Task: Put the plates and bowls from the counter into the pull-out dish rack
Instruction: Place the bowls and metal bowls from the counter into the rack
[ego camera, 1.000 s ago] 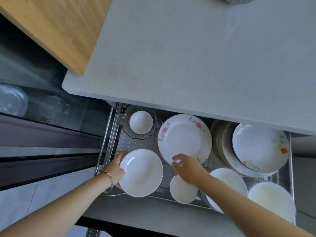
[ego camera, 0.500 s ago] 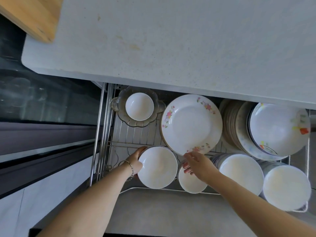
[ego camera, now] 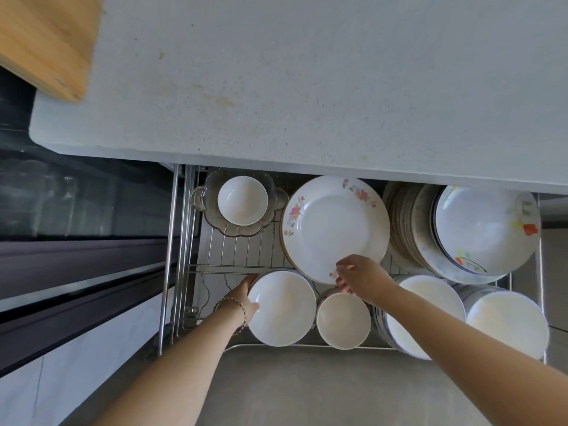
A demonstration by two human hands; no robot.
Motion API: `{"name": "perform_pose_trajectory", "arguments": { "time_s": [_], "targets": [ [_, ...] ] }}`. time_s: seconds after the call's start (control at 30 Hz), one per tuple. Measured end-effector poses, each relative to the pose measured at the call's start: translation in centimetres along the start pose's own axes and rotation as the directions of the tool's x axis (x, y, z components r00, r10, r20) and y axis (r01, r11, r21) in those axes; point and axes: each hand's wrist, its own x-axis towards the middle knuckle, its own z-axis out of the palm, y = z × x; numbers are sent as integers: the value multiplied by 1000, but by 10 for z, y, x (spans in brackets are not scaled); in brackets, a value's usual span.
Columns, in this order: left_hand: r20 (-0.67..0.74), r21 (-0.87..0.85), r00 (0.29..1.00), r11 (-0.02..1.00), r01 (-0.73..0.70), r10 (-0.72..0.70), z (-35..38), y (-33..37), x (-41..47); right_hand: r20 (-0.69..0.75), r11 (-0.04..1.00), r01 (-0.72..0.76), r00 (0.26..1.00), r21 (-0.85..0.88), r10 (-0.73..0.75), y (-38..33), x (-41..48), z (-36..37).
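Task looks nearly done: counter bare of dishes in view, rack below counter edge mostly full. Left of floral plate: left hand curled round rim of white bowl, low at rack front. Right hand pinches floral plate's near edge, above small bowl.

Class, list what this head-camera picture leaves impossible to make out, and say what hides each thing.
- Back of the dish rack: hidden under the counter.
- Left hand fingertips: behind the white bowl, so the grip is unclear.
- Number of stacked plates: edges overlap, too fine to count.
- Cutting board: cut off by the frame's edge.
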Motion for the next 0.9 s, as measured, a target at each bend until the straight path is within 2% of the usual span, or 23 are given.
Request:
{"name": "perform_pose_trajectory", "arguments": {
  "time_s": [0.2,0.43,0.6,0.7,0.77,0.83,0.9],
  "targets": [
    [-57,-81,998,997,3,-7,7,-9,1,11,999,10,1000,-34,-9,19,2,-12],
    [-50,-176,999,984,-28,20,15,-7,-4,11,999,23,1000,-29,-22,35,-2,-21],
    [-77,-145,993,986,78,-90,20,-4,-10,16,1000,19,1000,-23,-18,41,-3,-26],
    [-179,-74,972,988,138,-149,12,11,-29,17,1000,16,1000,-20,-16,42,-7,-31],
    [-293,165,956,983,74,-23,3,29,-53,28,999,22,999,-23,-21,38,-13,-38],
    [-297,382,931,920,-88,213,-9,57,-79,22,998,46,999,-35,-45,30,-22,-51],
    [-239,408,898,877,-253,370,-25,97,-107,13,994,104,995,-29,-103,17,-34,-71]
  ]
}}
